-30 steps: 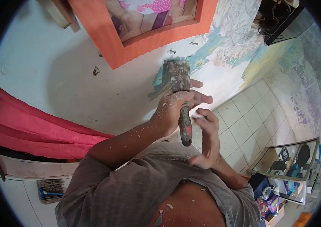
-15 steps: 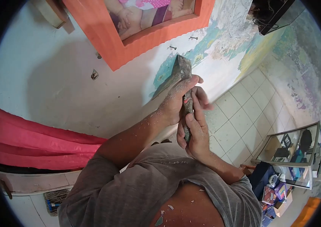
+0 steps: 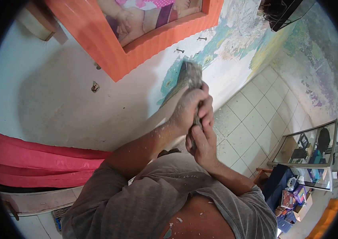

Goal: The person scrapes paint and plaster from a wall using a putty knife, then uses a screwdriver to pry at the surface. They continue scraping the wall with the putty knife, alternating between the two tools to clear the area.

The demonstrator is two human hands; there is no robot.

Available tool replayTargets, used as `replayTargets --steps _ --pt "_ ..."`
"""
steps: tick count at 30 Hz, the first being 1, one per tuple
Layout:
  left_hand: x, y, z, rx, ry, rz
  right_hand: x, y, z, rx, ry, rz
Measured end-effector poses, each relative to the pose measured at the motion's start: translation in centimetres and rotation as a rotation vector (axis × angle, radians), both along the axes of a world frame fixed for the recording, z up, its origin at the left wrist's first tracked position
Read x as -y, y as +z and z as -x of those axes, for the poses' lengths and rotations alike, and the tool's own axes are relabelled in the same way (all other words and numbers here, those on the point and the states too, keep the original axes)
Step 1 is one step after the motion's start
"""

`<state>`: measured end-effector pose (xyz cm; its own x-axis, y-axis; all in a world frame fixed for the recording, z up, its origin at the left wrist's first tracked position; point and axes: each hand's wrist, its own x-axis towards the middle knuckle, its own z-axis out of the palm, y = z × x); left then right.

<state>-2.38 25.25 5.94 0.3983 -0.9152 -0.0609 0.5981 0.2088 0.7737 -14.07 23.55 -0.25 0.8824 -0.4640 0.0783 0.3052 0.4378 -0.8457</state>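
Both my hands are closed around a paint scraper (image 3: 193,73) with a wide flat metal blade, slightly blurred by motion. Its blade points up and away from me, its edge overlapping the bared turquoise patch (image 3: 171,79) on the wall. My left hand (image 3: 190,105) wraps the upper handle just below the blade. Lower down, my right hand (image 3: 204,145) grips the handle's end, its thumb lying along it. The fingers hide most of the handle. Pale dust and flakes cling to my hands, forearms and shirt.
An orange picture frame (image 3: 169,44) hangs on the wall above, with two nails (image 3: 181,50) sticking out beside it. Pink cloth (image 3: 45,159) lies at left. On the right, a glass cabinet (image 3: 308,149) stands on the tiled floor (image 3: 252,107), with boxes (image 3: 292,203) near it.
My left hand's fingers, spread apart before, have closed around the scraper's handle. My right hand has shifted slightly up and left. The view has moved a little.
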Motion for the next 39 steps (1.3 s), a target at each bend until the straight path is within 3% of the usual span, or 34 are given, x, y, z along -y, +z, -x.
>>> replayTargets --steps 13,17,19,20,23,34,39 --pt "1.3 0.0 -1.0 -0.012 -0.060 0.007 1.6 0.6 -0.8 -0.107 -0.027 0.076" --pt "4.0 2.0 -2.4 0.113 -0.073 0.043 3.6 2.4 -2.5 0.019 -0.074 0.028" --pt "3.3 1.3 -0.8 -0.022 -0.080 0.039 3.2 2.5 -0.8 -0.026 -0.156 0.279" --pt "2.5 0.4 0.1 -0.033 -0.103 0.070 2.4 1.5 0.3 0.012 -0.078 0.072" --pt "2.8 0.5 -0.3 -0.088 0.027 0.039 3.1 2.4 -0.4 -0.112 -0.039 0.017" --pt "3.5 0.6 -1.2 0.056 0.040 0.027 3.6 -0.4 -1.2 -0.048 -0.020 0.074" --pt "2.4 -0.5 -0.1 -0.024 0.011 0.052 2.3 1.1 0.3 0.030 -0.037 0.063"
